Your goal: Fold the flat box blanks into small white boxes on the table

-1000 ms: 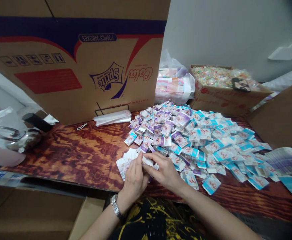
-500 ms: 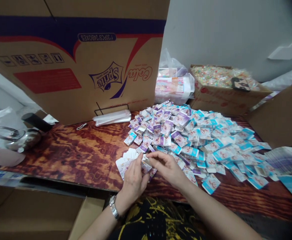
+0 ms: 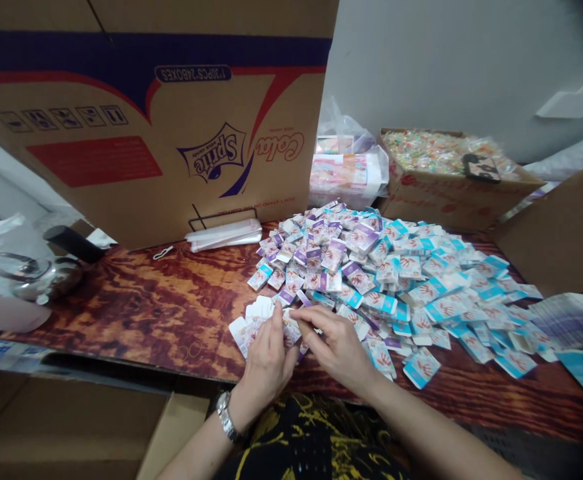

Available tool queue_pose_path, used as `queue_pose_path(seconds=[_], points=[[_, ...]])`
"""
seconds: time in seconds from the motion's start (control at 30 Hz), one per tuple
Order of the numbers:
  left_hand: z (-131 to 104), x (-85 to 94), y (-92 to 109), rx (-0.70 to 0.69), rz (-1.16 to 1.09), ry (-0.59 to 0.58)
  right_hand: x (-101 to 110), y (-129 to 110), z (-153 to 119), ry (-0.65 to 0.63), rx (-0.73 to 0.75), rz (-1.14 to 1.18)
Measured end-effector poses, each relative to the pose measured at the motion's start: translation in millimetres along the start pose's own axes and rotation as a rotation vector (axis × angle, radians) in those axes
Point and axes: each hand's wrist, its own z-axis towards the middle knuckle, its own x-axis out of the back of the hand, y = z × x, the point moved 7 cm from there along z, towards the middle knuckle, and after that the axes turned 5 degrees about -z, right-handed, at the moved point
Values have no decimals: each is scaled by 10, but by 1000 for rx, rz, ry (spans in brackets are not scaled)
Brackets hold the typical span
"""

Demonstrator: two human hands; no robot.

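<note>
My left hand (image 3: 266, 353), with a metal watch on its wrist, grips a small printed carton (image 3: 292, 331) between its thumb and fingers. The fingertips of my right hand (image 3: 334, 340) are pinched at the carton's upper end, near its white flap. Part of the carton is hidden behind my fingers. Under and beside my left hand lies a fan of flat, white-edged cartons (image 3: 242, 331). Just beyond my hands rises a large heap of small folded cartons (image 3: 371, 267), some purple and white, others blue and white.
A tall cardboard box (image 3: 136, 153) stands upside down behind the table (image 3: 161, 313). Clear plastic bags (image 3: 224, 235) lie against its base. An open box of wrapped sweets (image 3: 441, 193) sits at the back right. Flat card stacks (image 3: 574, 323) lie far right, and a metal kettle (image 3: 46, 277) far left.
My right hand has shifted slightly, its fingers folding closer over the carton's upper end. My left hand stays nearly in place, and the heap looks the same.
</note>
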Motion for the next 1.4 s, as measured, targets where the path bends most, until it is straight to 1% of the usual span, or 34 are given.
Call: queue_pose_path(seconds=[0.1, 0.13, 0.2, 0.3, 0.37, 0.43, 0.53, 0.57, 0.67, 0.73, 0.77, 0.8, 0.83, 0.87, 0.9, 0.93, 0.97, 1.0, 1.03, 1.1, 1.17, 1.2, 1.27, 1.3, 1.4], points=[[12, 0, 17, 3, 16, -13, -14, 63, -56, 76, -57, -6], [13, -2, 21, 5, 28, -14, -24, 66, -73, 97, -57, -15], [16, -11, 28, 8, 54, -12, -47, 21, -105, 144, -6, -53], [22, -22, 24, 23, 82, -5, -84, -97, -163, 215, 110, -142], [31, -14, 11, 36, 83, 5, -114, -134, -194, 223, 143, -161], [39, 3, -8, 43, 74, 13, -150, -90, -194, 165, 100, -121], [51, 22, -28, 26, 71, 0, -187, 69, -150, 35, -38, -19], [57, 24, -33, 19, 76, -13, -193, 108, -125, 1, -57, -12], [99, 60, -31, 2, 123, -40, -214, 176, 21, -94, -28, -28], [146, 145, -7, -16, 188, -1, -210, 268, 192, -154, -62, 70], [167, 203, 11, -31, 218, 40, -166, 346, 301, -137, -117, 166], [179, 262, 27, -43, 239, 87, -94, 438, 414, -87, -185, 278], [180, 308, 39, -53, 244, 127, 7, 550, 514, 10, -267, 394], [168, 325, 45, -65, 234, 144, 139, 662, 586, 157, -330, 489], [143, 306, 45, -76, 215, 130, 236, 753, 626, 257, -370, 547], [106, 251, 39, -85, 197, 86, 307, 828, 627, 325, -402, 555], [58, 167, 30, -95, 187, 22, 338, 873, 598, 335, -412, 509], [1, 66, 18, -101, 190, -50, 320, 885, 545, 277, -396, 415], [-58, -37, 3, -103, 205, -118, 261, 870, 464, 177, -356, 282], [-161, -214, -35, -93, 264, -220, 51, 798, 224, -79, -221, -39], [-221, -340, -75, -77, 333, -297, -139, 786, -52, -242, -159, -339], [-236, -385, -95, -66, 366, -332, -206, 810, -165, -289, -170, -474], [-242, -441, -131, -45, 425, -382, -289, 884, -314, -335, -238, -694], [-239, -456, -143, -37, 450, -396, -321, 915, -352, -345, -264, -769], [-225, -484, -154, -37, 497, -411, -408, 953, -376, -320, -263, -857]])
